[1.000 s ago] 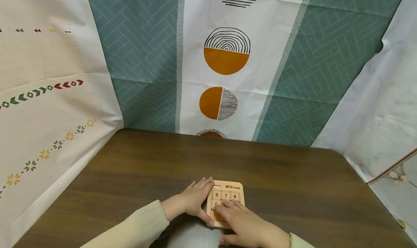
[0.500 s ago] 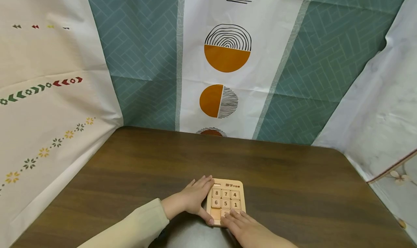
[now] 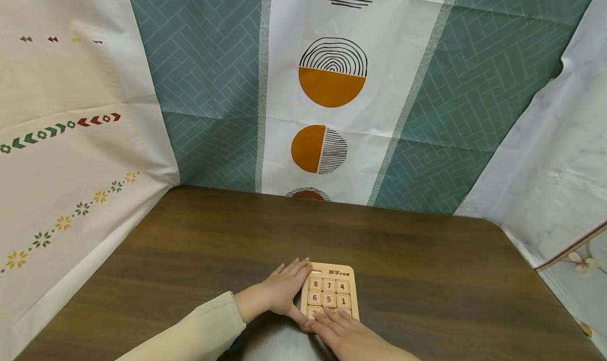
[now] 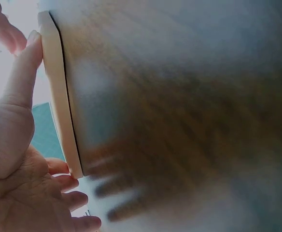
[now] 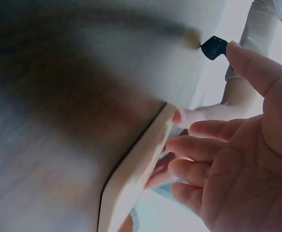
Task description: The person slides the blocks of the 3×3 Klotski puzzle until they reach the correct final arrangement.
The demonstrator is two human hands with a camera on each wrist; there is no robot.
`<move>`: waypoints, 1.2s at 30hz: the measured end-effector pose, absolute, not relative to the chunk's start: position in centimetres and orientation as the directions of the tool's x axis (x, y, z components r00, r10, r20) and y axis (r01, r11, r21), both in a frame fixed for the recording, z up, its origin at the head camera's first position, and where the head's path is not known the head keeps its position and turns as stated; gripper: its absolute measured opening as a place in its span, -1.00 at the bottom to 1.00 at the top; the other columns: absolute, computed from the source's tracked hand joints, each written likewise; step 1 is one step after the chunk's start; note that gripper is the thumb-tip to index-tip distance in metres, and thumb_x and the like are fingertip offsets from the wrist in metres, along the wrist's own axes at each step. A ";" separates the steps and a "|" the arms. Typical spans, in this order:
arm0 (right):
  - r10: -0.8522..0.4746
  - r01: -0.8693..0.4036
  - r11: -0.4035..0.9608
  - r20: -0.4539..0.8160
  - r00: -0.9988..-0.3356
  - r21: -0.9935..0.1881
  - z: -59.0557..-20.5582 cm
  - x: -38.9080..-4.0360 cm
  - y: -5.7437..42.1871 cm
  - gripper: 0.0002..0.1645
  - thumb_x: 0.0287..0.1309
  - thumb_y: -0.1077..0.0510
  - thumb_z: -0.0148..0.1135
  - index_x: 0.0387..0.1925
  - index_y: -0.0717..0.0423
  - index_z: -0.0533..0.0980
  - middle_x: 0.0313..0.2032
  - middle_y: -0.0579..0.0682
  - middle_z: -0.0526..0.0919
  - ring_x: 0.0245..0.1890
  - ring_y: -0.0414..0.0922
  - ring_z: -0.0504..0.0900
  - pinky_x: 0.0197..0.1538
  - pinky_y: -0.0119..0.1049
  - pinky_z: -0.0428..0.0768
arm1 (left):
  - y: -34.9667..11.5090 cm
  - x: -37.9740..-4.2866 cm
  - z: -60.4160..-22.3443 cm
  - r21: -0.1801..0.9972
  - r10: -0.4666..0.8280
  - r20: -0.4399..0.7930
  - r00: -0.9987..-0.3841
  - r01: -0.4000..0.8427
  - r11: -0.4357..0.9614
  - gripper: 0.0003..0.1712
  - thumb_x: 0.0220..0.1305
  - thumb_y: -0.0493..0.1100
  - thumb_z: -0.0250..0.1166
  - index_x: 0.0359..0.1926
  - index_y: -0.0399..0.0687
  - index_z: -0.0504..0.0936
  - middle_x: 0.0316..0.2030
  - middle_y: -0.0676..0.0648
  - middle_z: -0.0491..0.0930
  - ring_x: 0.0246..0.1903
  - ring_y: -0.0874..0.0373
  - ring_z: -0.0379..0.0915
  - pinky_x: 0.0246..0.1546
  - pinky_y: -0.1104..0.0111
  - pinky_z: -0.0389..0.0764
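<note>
A wooden sliding number puzzle [image 3: 353, 292] lies flat on the table near its front edge. Rows reading 8 7 4 and 6 5 1 show; fingers partly cover the bottom row. My left hand [image 3: 283, 288] braces the puzzle's left side, thumb near the near corner, straight fingers at the far corner. The left wrist view has the thumb [image 4: 25, 72] along the wooden edge. My right hand [image 3: 348, 335] lies over the near end, fingertips on the bottom-row tiles. In the right wrist view its fingers [image 5: 199, 145] reach out nearly straight beside the puzzle's edge [image 5: 136, 176].
A dark brown wooden table [image 3: 213, 234] spreads out around the puzzle. Patterned cloths hang behind it, a green and white one [image 3: 213, 87] at the back and white ones at both sides. Beyond the right thumb is a small dark piece [image 5: 213, 47].
My right hand has moved toward me and then left across the bottom row. A tile now fills the lower-left slot that was bare half a second ago. The left hand stays put.
</note>
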State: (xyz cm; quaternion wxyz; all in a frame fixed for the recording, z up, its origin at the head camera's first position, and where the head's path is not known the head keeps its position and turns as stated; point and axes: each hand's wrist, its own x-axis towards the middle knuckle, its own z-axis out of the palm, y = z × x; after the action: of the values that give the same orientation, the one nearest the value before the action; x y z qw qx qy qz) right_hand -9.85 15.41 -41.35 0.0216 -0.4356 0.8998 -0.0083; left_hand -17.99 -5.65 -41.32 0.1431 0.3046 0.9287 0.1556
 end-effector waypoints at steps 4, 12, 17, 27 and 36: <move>-0.730 -0.722 0.683 -0.077 -0.679 -0.110 -41.1 -9.6 16.6 -0.05 0.17 -0.53 -0.18 0.30 0.07 0.31 0.28 0.03 0.42 0.33 0.03 0.32 0.29 -0.08 0.34 | -5.6 -18.1 -41.4 0.383 0.601 -0.190 -0.776 0.505 0.773 0.42 -0.31 0.38 0.49 0.45 -0.23 0.02 0.47 -0.19 -0.06 0.46 -0.12 -0.15 0.38 -0.09 0.01; -0.680 -0.661 0.733 -0.146 -0.718 -0.163 -41.4 -9.2 18.0 -0.09 0.17 -0.52 -0.16 0.26 0.06 0.32 0.23 0.10 0.47 0.30 0.06 0.36 0.29 -0.03 0.34 | -6.0 -18.1 -41.4 0.392 0.589 -0.199 -0.783 0.487 0.780 0.43 -0.31 0.39 0.49 0.45 -0.23 0.01 0.48 -0.19 -0.07 0.46 -0.12 -0.17 0.38 -0.09 -0.01; -0.716 -0.711 0.698 -0.093 -0.692 -0.077 -42.0 -9.0 17.0 -0.11 0.21 -0.51 -0.23 0.24 0.06 0.34 0.19 0.07 0.51 0.27 0.03 0.41 0.24 -0.06 0.40 | -6.2 -17.8 -41.6 0.407 0.587 -0.195 -0.785 0.480 0.777 0.42 -0.30 0.38 0.50 0.45 -0.24 0.03 0.47 -0.20 -0.06 0.46 -0.13 -0.15 0.38 -0.10 0.01; -0.730 -0.724 0.683 -0.120 -0.673 -0.094 -41.2 -9.3 15.7 -0.08 0.19 -0.53 -0.20 0.29 0.03 0.31 0.23 0.06 0.47 0.31 0.03 0.36 0.28 -0.05 0.35 | -6.1 -17.8 -41.7 0.411 0.595 -0.184 -0.782 0.489 0.769 0.42 -0.30 0.37 0.50 0.45 -0.23 0.02 0.47 -0.20 -0.05 0.46 -0.14 -0.16 0.37 -0.10 0.01; -0.672 -0.652 0.737 -0.092 -0.735 -0.179 -40.7 -10.2 17.6 -0.04 0.12 -0.41 0.09 0.33 0.17 0.25 0.30 0.14 0.37 0.32 0.12 0.31 0.32 0.04 0.28 | -5.6 -18.0 -41.1 0.369 0.601 -0.193 -0.775 0.510 0.777 0.42 -0.30 0.39 0.48 0.45 -0.21 0.01 0.47 -0.20 -0.07 0.46 -0.13 -0.15 0.37 -0.09 0.03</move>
State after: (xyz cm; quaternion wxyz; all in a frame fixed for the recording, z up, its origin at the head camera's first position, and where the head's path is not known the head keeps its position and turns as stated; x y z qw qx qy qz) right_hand -10.18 17.57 -40.67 0.0754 -0.3562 0.9289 -0.0673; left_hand -17.97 -5.57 -41.14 0.1517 0.2988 0.9302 0.1497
